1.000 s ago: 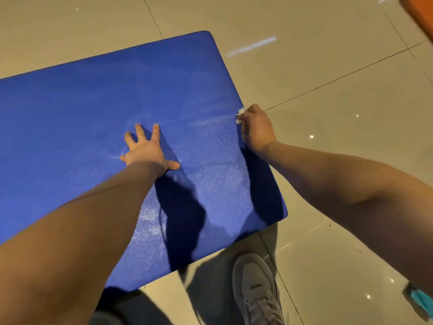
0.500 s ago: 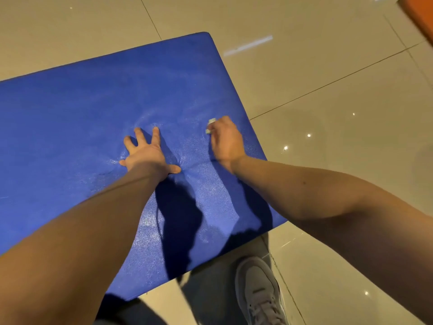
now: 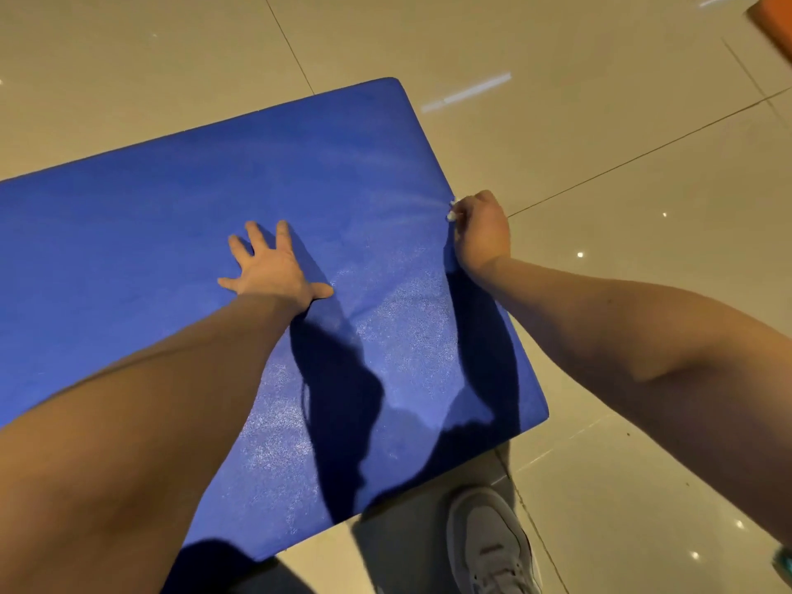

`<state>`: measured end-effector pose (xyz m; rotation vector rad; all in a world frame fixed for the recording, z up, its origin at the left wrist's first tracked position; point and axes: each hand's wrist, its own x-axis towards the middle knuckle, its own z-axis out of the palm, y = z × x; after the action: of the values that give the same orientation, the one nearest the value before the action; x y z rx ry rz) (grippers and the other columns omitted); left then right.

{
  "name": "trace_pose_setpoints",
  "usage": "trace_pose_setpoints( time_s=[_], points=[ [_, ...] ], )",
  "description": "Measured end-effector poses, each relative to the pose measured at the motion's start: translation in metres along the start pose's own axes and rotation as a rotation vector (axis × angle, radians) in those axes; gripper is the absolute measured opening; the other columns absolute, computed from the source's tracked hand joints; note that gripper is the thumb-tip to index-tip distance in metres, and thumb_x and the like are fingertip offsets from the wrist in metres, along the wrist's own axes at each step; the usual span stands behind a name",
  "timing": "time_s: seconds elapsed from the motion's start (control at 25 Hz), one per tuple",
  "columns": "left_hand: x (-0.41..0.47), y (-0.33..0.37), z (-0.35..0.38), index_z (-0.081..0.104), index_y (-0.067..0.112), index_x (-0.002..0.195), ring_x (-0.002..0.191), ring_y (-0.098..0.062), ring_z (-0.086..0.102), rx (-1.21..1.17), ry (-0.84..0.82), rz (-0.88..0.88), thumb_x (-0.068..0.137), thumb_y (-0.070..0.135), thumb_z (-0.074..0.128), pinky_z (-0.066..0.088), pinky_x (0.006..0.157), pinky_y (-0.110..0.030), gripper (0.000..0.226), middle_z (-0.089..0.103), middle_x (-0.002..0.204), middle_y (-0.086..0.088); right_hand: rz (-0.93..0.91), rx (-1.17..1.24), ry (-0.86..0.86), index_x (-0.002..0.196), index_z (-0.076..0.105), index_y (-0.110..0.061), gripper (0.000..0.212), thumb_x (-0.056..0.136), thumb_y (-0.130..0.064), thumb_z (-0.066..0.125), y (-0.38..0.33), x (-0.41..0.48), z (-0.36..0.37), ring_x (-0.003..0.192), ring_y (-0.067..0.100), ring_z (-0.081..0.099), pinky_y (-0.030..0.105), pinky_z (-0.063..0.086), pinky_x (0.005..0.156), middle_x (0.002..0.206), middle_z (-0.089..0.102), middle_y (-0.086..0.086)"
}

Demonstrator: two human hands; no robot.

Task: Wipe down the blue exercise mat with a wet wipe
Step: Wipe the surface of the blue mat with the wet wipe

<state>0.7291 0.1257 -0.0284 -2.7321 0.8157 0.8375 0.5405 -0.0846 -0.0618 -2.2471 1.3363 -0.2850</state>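
Note:
The blue exercise mat [image 3: 171, 233] lies flat on the tiled floor, its right end nearest me. My left hand [image 3: 270, 267] presses palm-down on the mat with fingers spread. My right hand [image 3: 482, 229] is a fist at the mat's right edge, closed on a small white wet wipe [image 3: 452, 210] whose tip sticks out at the knuckles. A faint damp streak runs across the mat toward the wipe. Most of the wipe is hidden inside the fist.
Glossy beige floor tiles [image 3: 600, 100] surround the mat. My grey shoe [image 3: 488, 546] stands just below the mat's near corner. An orange object [image 3: 773, 23] sits at the top right corner, and a teal item [image 3: 784, 563] shows at the lower right edge.
My right hand has swept the wipe from the mat's middle, near the left hand, back out to the right edge. The left hand stayed planted.

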Motion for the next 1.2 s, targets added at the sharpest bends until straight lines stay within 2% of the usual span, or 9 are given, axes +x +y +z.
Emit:
trace_pose_setpoints(
  time_s=[0.08, 0.16, 0.36, 0.48, 0.68, 0.84, 0.92, 1.04, 1.2],
  points=[
    [0.004, -0.004, 0.004, -0.007, 0.035, 0.160, 0.153, -0.035, -0.012, -0.018, -0.042, -0.010, 0.070, 0.071, 0.077, 0.025, 0.108, -0.077, 0.128, -0.017, 0.166, -0.001, 0.023, 0.052, 0.037, 0.097, 0.068, 0.000, 0.019, 0.092, 0.001, 0.050, -0.012, -0.005, 0.011, 0.086, 0.013, 0.058, 0.025, 0.045, 0.082, 0.098, 0.061, 0.006],
    [0.007, -0.004, 0.004, -0.006, 0.036, 0.160, 0.153, -0.036, -0.013, -0.020, -0.053, -0.009, 0.068, 0.071, 0.078, 0.025, 0.108, -0.077, 0.129, -0.017, 0.166, -0.001, -0.003, 0.094, 0.005, 0.093, 0.068, -0.002, 0.018, 0.092, -0.002, 0.051, -0.036, -0.017, 0.028, 0.083, 0.016, 0.058, 0.023, 0.039, 0.075, 0.093, 0.062, 0.005],
    [0.010, -0.004, 0.004, -0.003, 0.037, 0.160, 0.152, -0.034, -0.012, -0.027, -0.050, -0.025, 0.065, 0.071, 0.080, 0.027, 0.108, -0.075, 0.130, -0.017, 0.165, 0.001, -0.415, 0.035, -0.312, 0.091, 0.070, -0.003, 0.019, 0.097, -0.010, 0.054, -0.086, -0.051, 0.066, 0.085, 0.034, 0.056, 0.029, 0.037, 0.074, 0.090, 0.056, 0.010],
    [0.012, -0.003, 0.003, -0.002, 0.036, 0.160, 0.152, -0.035, -0.011, -0.029, -0.056, -0.022, 0.065, 0.071, 0.080, 0.028, 0.106, -0.076, 0.130, -0.015, 0.165, 0.000, -0.533, -0.037, -0.260, 0.090, 0.071, -0.006, 0.015, 0.093, -0.006, 0.056, -0.065, -0.021, 0.049, 0.083, 0.038, 0.059, 0.037, 0.048, 0.074, 0.092, 0.059, 0.016],
    [0.015, -0.002, 0.000, -0.003, 0.036, 0.160, 0.152, -0.036, -0.009, -0.002, -0.062, -0.034, 0.064, 0.073, 0.079, 0.030, 0.105, -0.076, 0.132, -0.014, 0.165, -0.002, -0.197, -0.002, -0.021, 0.097, 0.069, -0.002, 0.018, 0.091, 0.001, 0.052, -0.021, 0.028, 0.017, 0.097, 0.026, 0.062, 0.018, 0.042, 0.076, 0.099, 0.060, 0.001],
    [0.013, -0.003, -0.001, -0.003, 0.035, 0.160, 0.151, -0.037, -0.006, 0.014, -0.050, -0.023, 0.065, 0.074, 0.078, 0.032, 0.104, -0.076, 0.131, -0.013, 0.166, -0.003, -0.075, -0.037, 0.005, 0.105, 0.068, -0.009, 0.020, 0.090, -0.004, 0.055, -0.017, 0.035, 0.012, 0.102, 0.029, 0.056, 0.025, 0.041, 0.083, 0.110, 0.057, 0.012],
    [0.012, -0.004, -0.003, -0.004, 0.035, 0.160, 0.151, -0.037, -0.006, 0.021, -0.046, -0.018, 0.066, 0.073, 0.077, 0.031, 0.105, -0.076, 0.130, -0.013, 0.166, -0.003, -0.061, -0.008, -0.005, 0.099, 0.064, -0.017, 0.018, 0.091, -0.004, 0.055, -0.037, 0.025, 0.020, 0.093, 0.029, 0.050, 0.026, 0.038, 0.081, 0.100, 0.049, 0.007],
    [0.014, -0.002, -0.002, -0.004, 0.035, 0.160, 0.151, -0.037, -0.007, 0.013, -0.053, -0.021, 0.065, 0.074, 0.078, 0.030, 0.105, -0.076, 0.132, -0.014, 0.166, -0.003, -0.252, 0.025, -0.067, 0.078, 0.057, -0.021, 0.022, 0.089, -0.001, 0.058, -0.078, -0.017, 0.059, 0.075, 0.027, 0.040, 0.031, 0.039, 0.069, 0.084, 0.044, 0.005],
    [0.012, -0.001, -0.001, -0.007, 0.036, 0.160, 0.152, -0.036, -0.008, 0.037, -0.071, -0.036, 0.064, 0.075, 0.078, 0.031, 0.106, -0.074, 0.134, -0.016, 0.166, -0.002, -0.571, 0.000, -0.276, 0.089, 0.069, -0.006, 0.007, 0.088, -0.001, 0.064, -0.089, -0.037, 0.069, 0.081, 0.034, 0.056, 0.038, 0.048, 0.071, 0.090, 0.058, 0.013]
  ],
)
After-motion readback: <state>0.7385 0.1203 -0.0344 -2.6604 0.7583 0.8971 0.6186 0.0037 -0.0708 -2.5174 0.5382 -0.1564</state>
